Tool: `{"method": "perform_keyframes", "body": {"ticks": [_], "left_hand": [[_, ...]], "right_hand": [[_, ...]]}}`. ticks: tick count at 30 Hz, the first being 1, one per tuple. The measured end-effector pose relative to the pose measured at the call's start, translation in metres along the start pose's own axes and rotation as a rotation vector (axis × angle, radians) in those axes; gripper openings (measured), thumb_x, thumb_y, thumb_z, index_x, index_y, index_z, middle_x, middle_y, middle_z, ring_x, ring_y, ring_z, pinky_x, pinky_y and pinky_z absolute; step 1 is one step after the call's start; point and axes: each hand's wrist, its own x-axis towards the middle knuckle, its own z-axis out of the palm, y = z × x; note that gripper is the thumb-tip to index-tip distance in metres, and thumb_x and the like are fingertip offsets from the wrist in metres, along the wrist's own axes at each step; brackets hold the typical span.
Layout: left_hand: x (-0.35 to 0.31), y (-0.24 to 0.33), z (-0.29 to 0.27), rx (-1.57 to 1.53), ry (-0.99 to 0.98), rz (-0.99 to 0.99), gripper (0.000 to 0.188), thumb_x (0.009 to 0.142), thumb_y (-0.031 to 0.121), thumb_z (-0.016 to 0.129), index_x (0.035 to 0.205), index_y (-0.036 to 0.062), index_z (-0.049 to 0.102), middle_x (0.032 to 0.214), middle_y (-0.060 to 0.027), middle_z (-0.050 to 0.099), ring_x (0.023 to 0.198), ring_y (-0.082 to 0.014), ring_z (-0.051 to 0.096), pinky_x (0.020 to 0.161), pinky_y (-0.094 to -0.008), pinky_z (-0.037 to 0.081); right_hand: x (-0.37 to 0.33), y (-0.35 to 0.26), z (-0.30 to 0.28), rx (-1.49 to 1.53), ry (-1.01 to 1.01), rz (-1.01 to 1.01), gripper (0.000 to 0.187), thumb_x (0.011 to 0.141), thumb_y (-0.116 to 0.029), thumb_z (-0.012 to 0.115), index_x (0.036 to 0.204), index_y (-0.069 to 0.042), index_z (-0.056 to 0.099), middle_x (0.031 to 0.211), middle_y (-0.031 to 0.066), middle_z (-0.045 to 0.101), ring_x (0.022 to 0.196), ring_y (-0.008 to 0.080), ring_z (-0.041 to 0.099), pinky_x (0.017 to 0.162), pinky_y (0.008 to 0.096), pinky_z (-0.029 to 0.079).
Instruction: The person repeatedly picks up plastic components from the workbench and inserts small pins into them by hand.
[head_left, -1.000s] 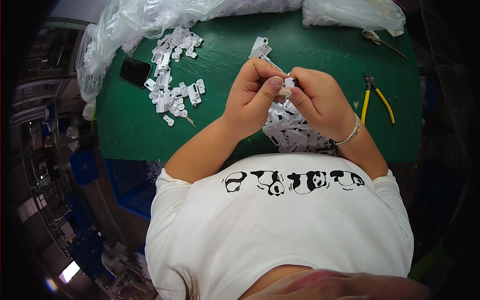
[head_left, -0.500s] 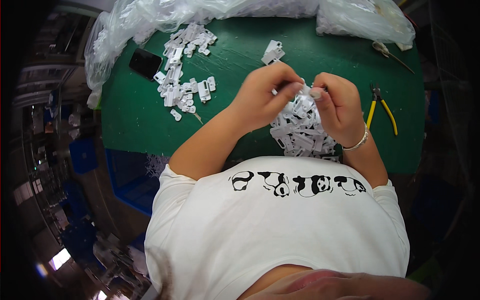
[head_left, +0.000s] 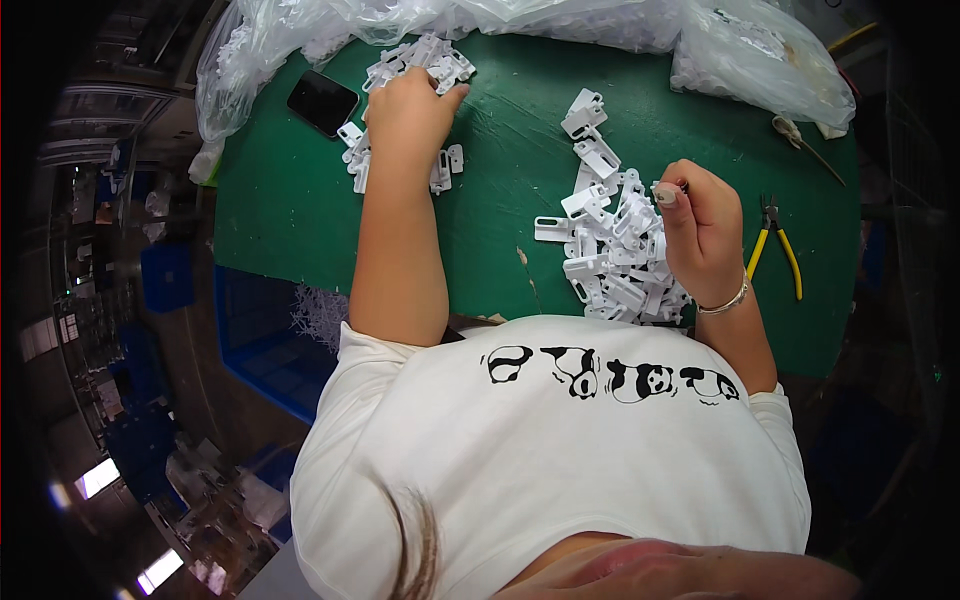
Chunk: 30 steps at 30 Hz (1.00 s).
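Across the middle of my far-off view spreads a green table (head_left: 490,170), its edges bowed by the lens; I read it as a clock face, twelve at the far side. Clear bags (head_left: 755,60) stuffed with pale bits line the rim from ten to two. At ten, the person's left hand (head_left: 408,105) is down at the far heap (head_left: 452,66) of white plastic pieces, near a black phone (head_left: 322,103). Its thumb stands apart, but its fingertips are lost among the pieces, so I cannot tell whether it holds one. At three, the right hand (head_left: 705,230), a silvery bracelet (head_left: 728,303) at its wrist, is narrow, thumb drawn against curled fingers; whether anything sits in that pinch I cannot make out. Between four and five, the near heap (head_left: 622,275) of white pieces lies beside that hand, its near end meeting the white shirt (head_left: 560,450). Past the hand, yellow-handled pliers (head_left: 769,218) rest with handles spread.

Off the table at eight, a blue crate (head_left: 250,350) holds tangled white scraps (head_left: 320,318). Farther out the room is dim: a blue box (head_left: 167,278) between eight and nine, then bright patches (head_left: 98,478) too blurred to name. The left forearm (head_left: 400,240) hides some pieces beneath it, and blackness swallows the corners.
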Motion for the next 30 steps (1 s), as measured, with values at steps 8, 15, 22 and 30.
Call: {"method": "perform_keyframes", "body": {"ticks": [8,15,22,30], "left_hand": [[0.007,-0.011,0.012,0.074,0.004,-0.046,0.032,0.079,0.028,0.064,0.096,0.0007,0.066,0.089,-0.0193,0.068,0.083,-0.0389,0.065,0.078,-0.0438,0.051],[-0.025,0.028,-0.028,-1.018,-0.064,-0.002,0.020,0.088,0.013,0.059,0.101,-0.0002,0.066,0.087,-0.0079,0.069,0.081,-0.0142,0.064,0.070,-0.0276,0.048],[-0.045,0.051,-0.022,-1.538,-0.567,0.045,0.020,0.089,0.006,0.058,0.108,-0.0016,0.062,0.093,-0.0085,0.067,0.082,-0.0139,0.062,0.074,-0.0273,0.051],[-0.050,0.062,-0.008,-1.445,-0.518,0.109,0.011,0.090,0.013,0.061,0.095,0.0030,0.059,0.079,-0.0018,0.060,0.063,-0.0094,0.053,0.061,-0.0229,0.042]], "right_hand": [[-0.001,-0.001,-0.001,-0.006,0.013,0.001,0.025,0.094,-0.016,0.056,0.074,-0.001,0.052,0.057,0.0068,0.045,0.047,0.0172,0.040,0.046,0.0281,0.033],[0.000,0.000,-0.001,-0.017,0.029,0.014,0.027,0.093,-0.020,0.057,0.074,-0.001,0.053,0.057,0.0084,0.046,0.050,0.0215,0.043,0.047,0.0307,0.035],[0.000,0.001,0.001,-0.027,0.040,0.023,0.028,0.092,-0.021,0.059,0.073,-0.002,0.052,0.057,0.0085,0.047,0.051,0.0233,0.044,0.048,0.0325,0.036],[0.001,-0.001,0.002,-0.040,0.032,0.035,0.029,0.091,-0.022,0.060,0.072,-0.002,0.052,0.059,0.0089,0.049,0.052,0.0250,0.046,0.048,0.0337,0.037]]}}
